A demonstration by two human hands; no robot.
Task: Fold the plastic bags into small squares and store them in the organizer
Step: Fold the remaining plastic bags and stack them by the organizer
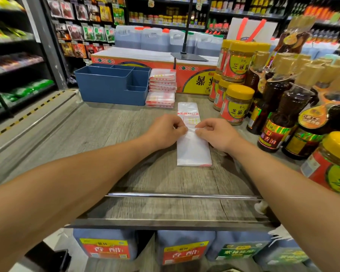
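Note:
A white plastic bag [192,150] with red and yellow print lies as a long narrow strip on the grey wooden shelf [110,134]. My left hand [165,132] and my right hand [217,134] meet at its middle, each pinching a folded edge of the bag between thumb and fingers. The bag's far end stretches beyond my hands toward a stack of folded bags [161,88]. That stack stands right beside the blue organizer [112,85], whose compartments look empty from here.
Yellow-lidded sesame paste jars [237,104] and dark oil bottles [283,118] crowd the right side. A red and yellow carton [185,75] sits behind the stack. A metal rail [183,196] runs along the shelf's near edge. Vinegar jugs [106,246] stand below.

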